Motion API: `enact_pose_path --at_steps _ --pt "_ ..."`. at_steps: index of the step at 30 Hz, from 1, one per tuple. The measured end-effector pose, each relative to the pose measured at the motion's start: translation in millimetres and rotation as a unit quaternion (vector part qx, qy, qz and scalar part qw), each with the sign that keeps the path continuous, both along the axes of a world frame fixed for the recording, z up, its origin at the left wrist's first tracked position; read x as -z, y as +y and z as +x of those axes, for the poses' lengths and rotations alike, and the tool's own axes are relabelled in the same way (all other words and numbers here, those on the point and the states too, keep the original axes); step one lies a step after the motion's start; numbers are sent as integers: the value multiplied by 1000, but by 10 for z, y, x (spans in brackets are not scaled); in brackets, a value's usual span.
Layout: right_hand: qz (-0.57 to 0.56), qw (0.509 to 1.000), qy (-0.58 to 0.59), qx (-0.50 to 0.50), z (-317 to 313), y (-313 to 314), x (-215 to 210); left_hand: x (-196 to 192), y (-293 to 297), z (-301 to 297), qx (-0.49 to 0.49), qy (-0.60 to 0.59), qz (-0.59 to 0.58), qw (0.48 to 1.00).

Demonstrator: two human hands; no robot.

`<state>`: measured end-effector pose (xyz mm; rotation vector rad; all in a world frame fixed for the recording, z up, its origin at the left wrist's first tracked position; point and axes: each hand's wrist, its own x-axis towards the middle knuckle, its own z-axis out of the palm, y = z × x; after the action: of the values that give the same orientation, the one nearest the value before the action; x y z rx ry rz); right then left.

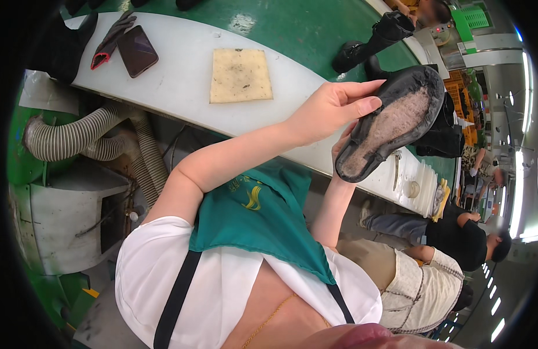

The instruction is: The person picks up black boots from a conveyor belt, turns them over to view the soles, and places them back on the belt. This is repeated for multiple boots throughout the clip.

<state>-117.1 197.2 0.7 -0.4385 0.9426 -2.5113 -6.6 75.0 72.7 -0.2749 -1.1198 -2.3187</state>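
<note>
Head view: black shoe (395,123), underside with fuzzy brownish centre facing camera, held up over near edge of white tabletop (184,72), toward right end. Left hand (333,109) pinches shoe's rim between thumb and fingers. Right hand (341,141) behind shoe, mostly hidden; cannot tell how its fingers stand. Stained beige square pad (241,75) near tabletop's far edge; dark phone (137,51) and grey glove (113,36) toward left end.

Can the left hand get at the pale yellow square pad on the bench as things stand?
Probably yes, if it lets go first: the left hand is gripping the edge of the black shoe, but the yellow pad lies uncovered on the white bench, with nothing visible blocking the way.
</note>
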Motion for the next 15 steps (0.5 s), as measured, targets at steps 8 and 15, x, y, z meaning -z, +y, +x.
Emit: enact_pose_path --at_steps 8,15 --pt "192 950 236 64 25 -21 105 -47 161 -14 -37 21 21 999" --pt "164 946 278 35 185 28 -28 -136 212 42 -3 -15 -1 1000"
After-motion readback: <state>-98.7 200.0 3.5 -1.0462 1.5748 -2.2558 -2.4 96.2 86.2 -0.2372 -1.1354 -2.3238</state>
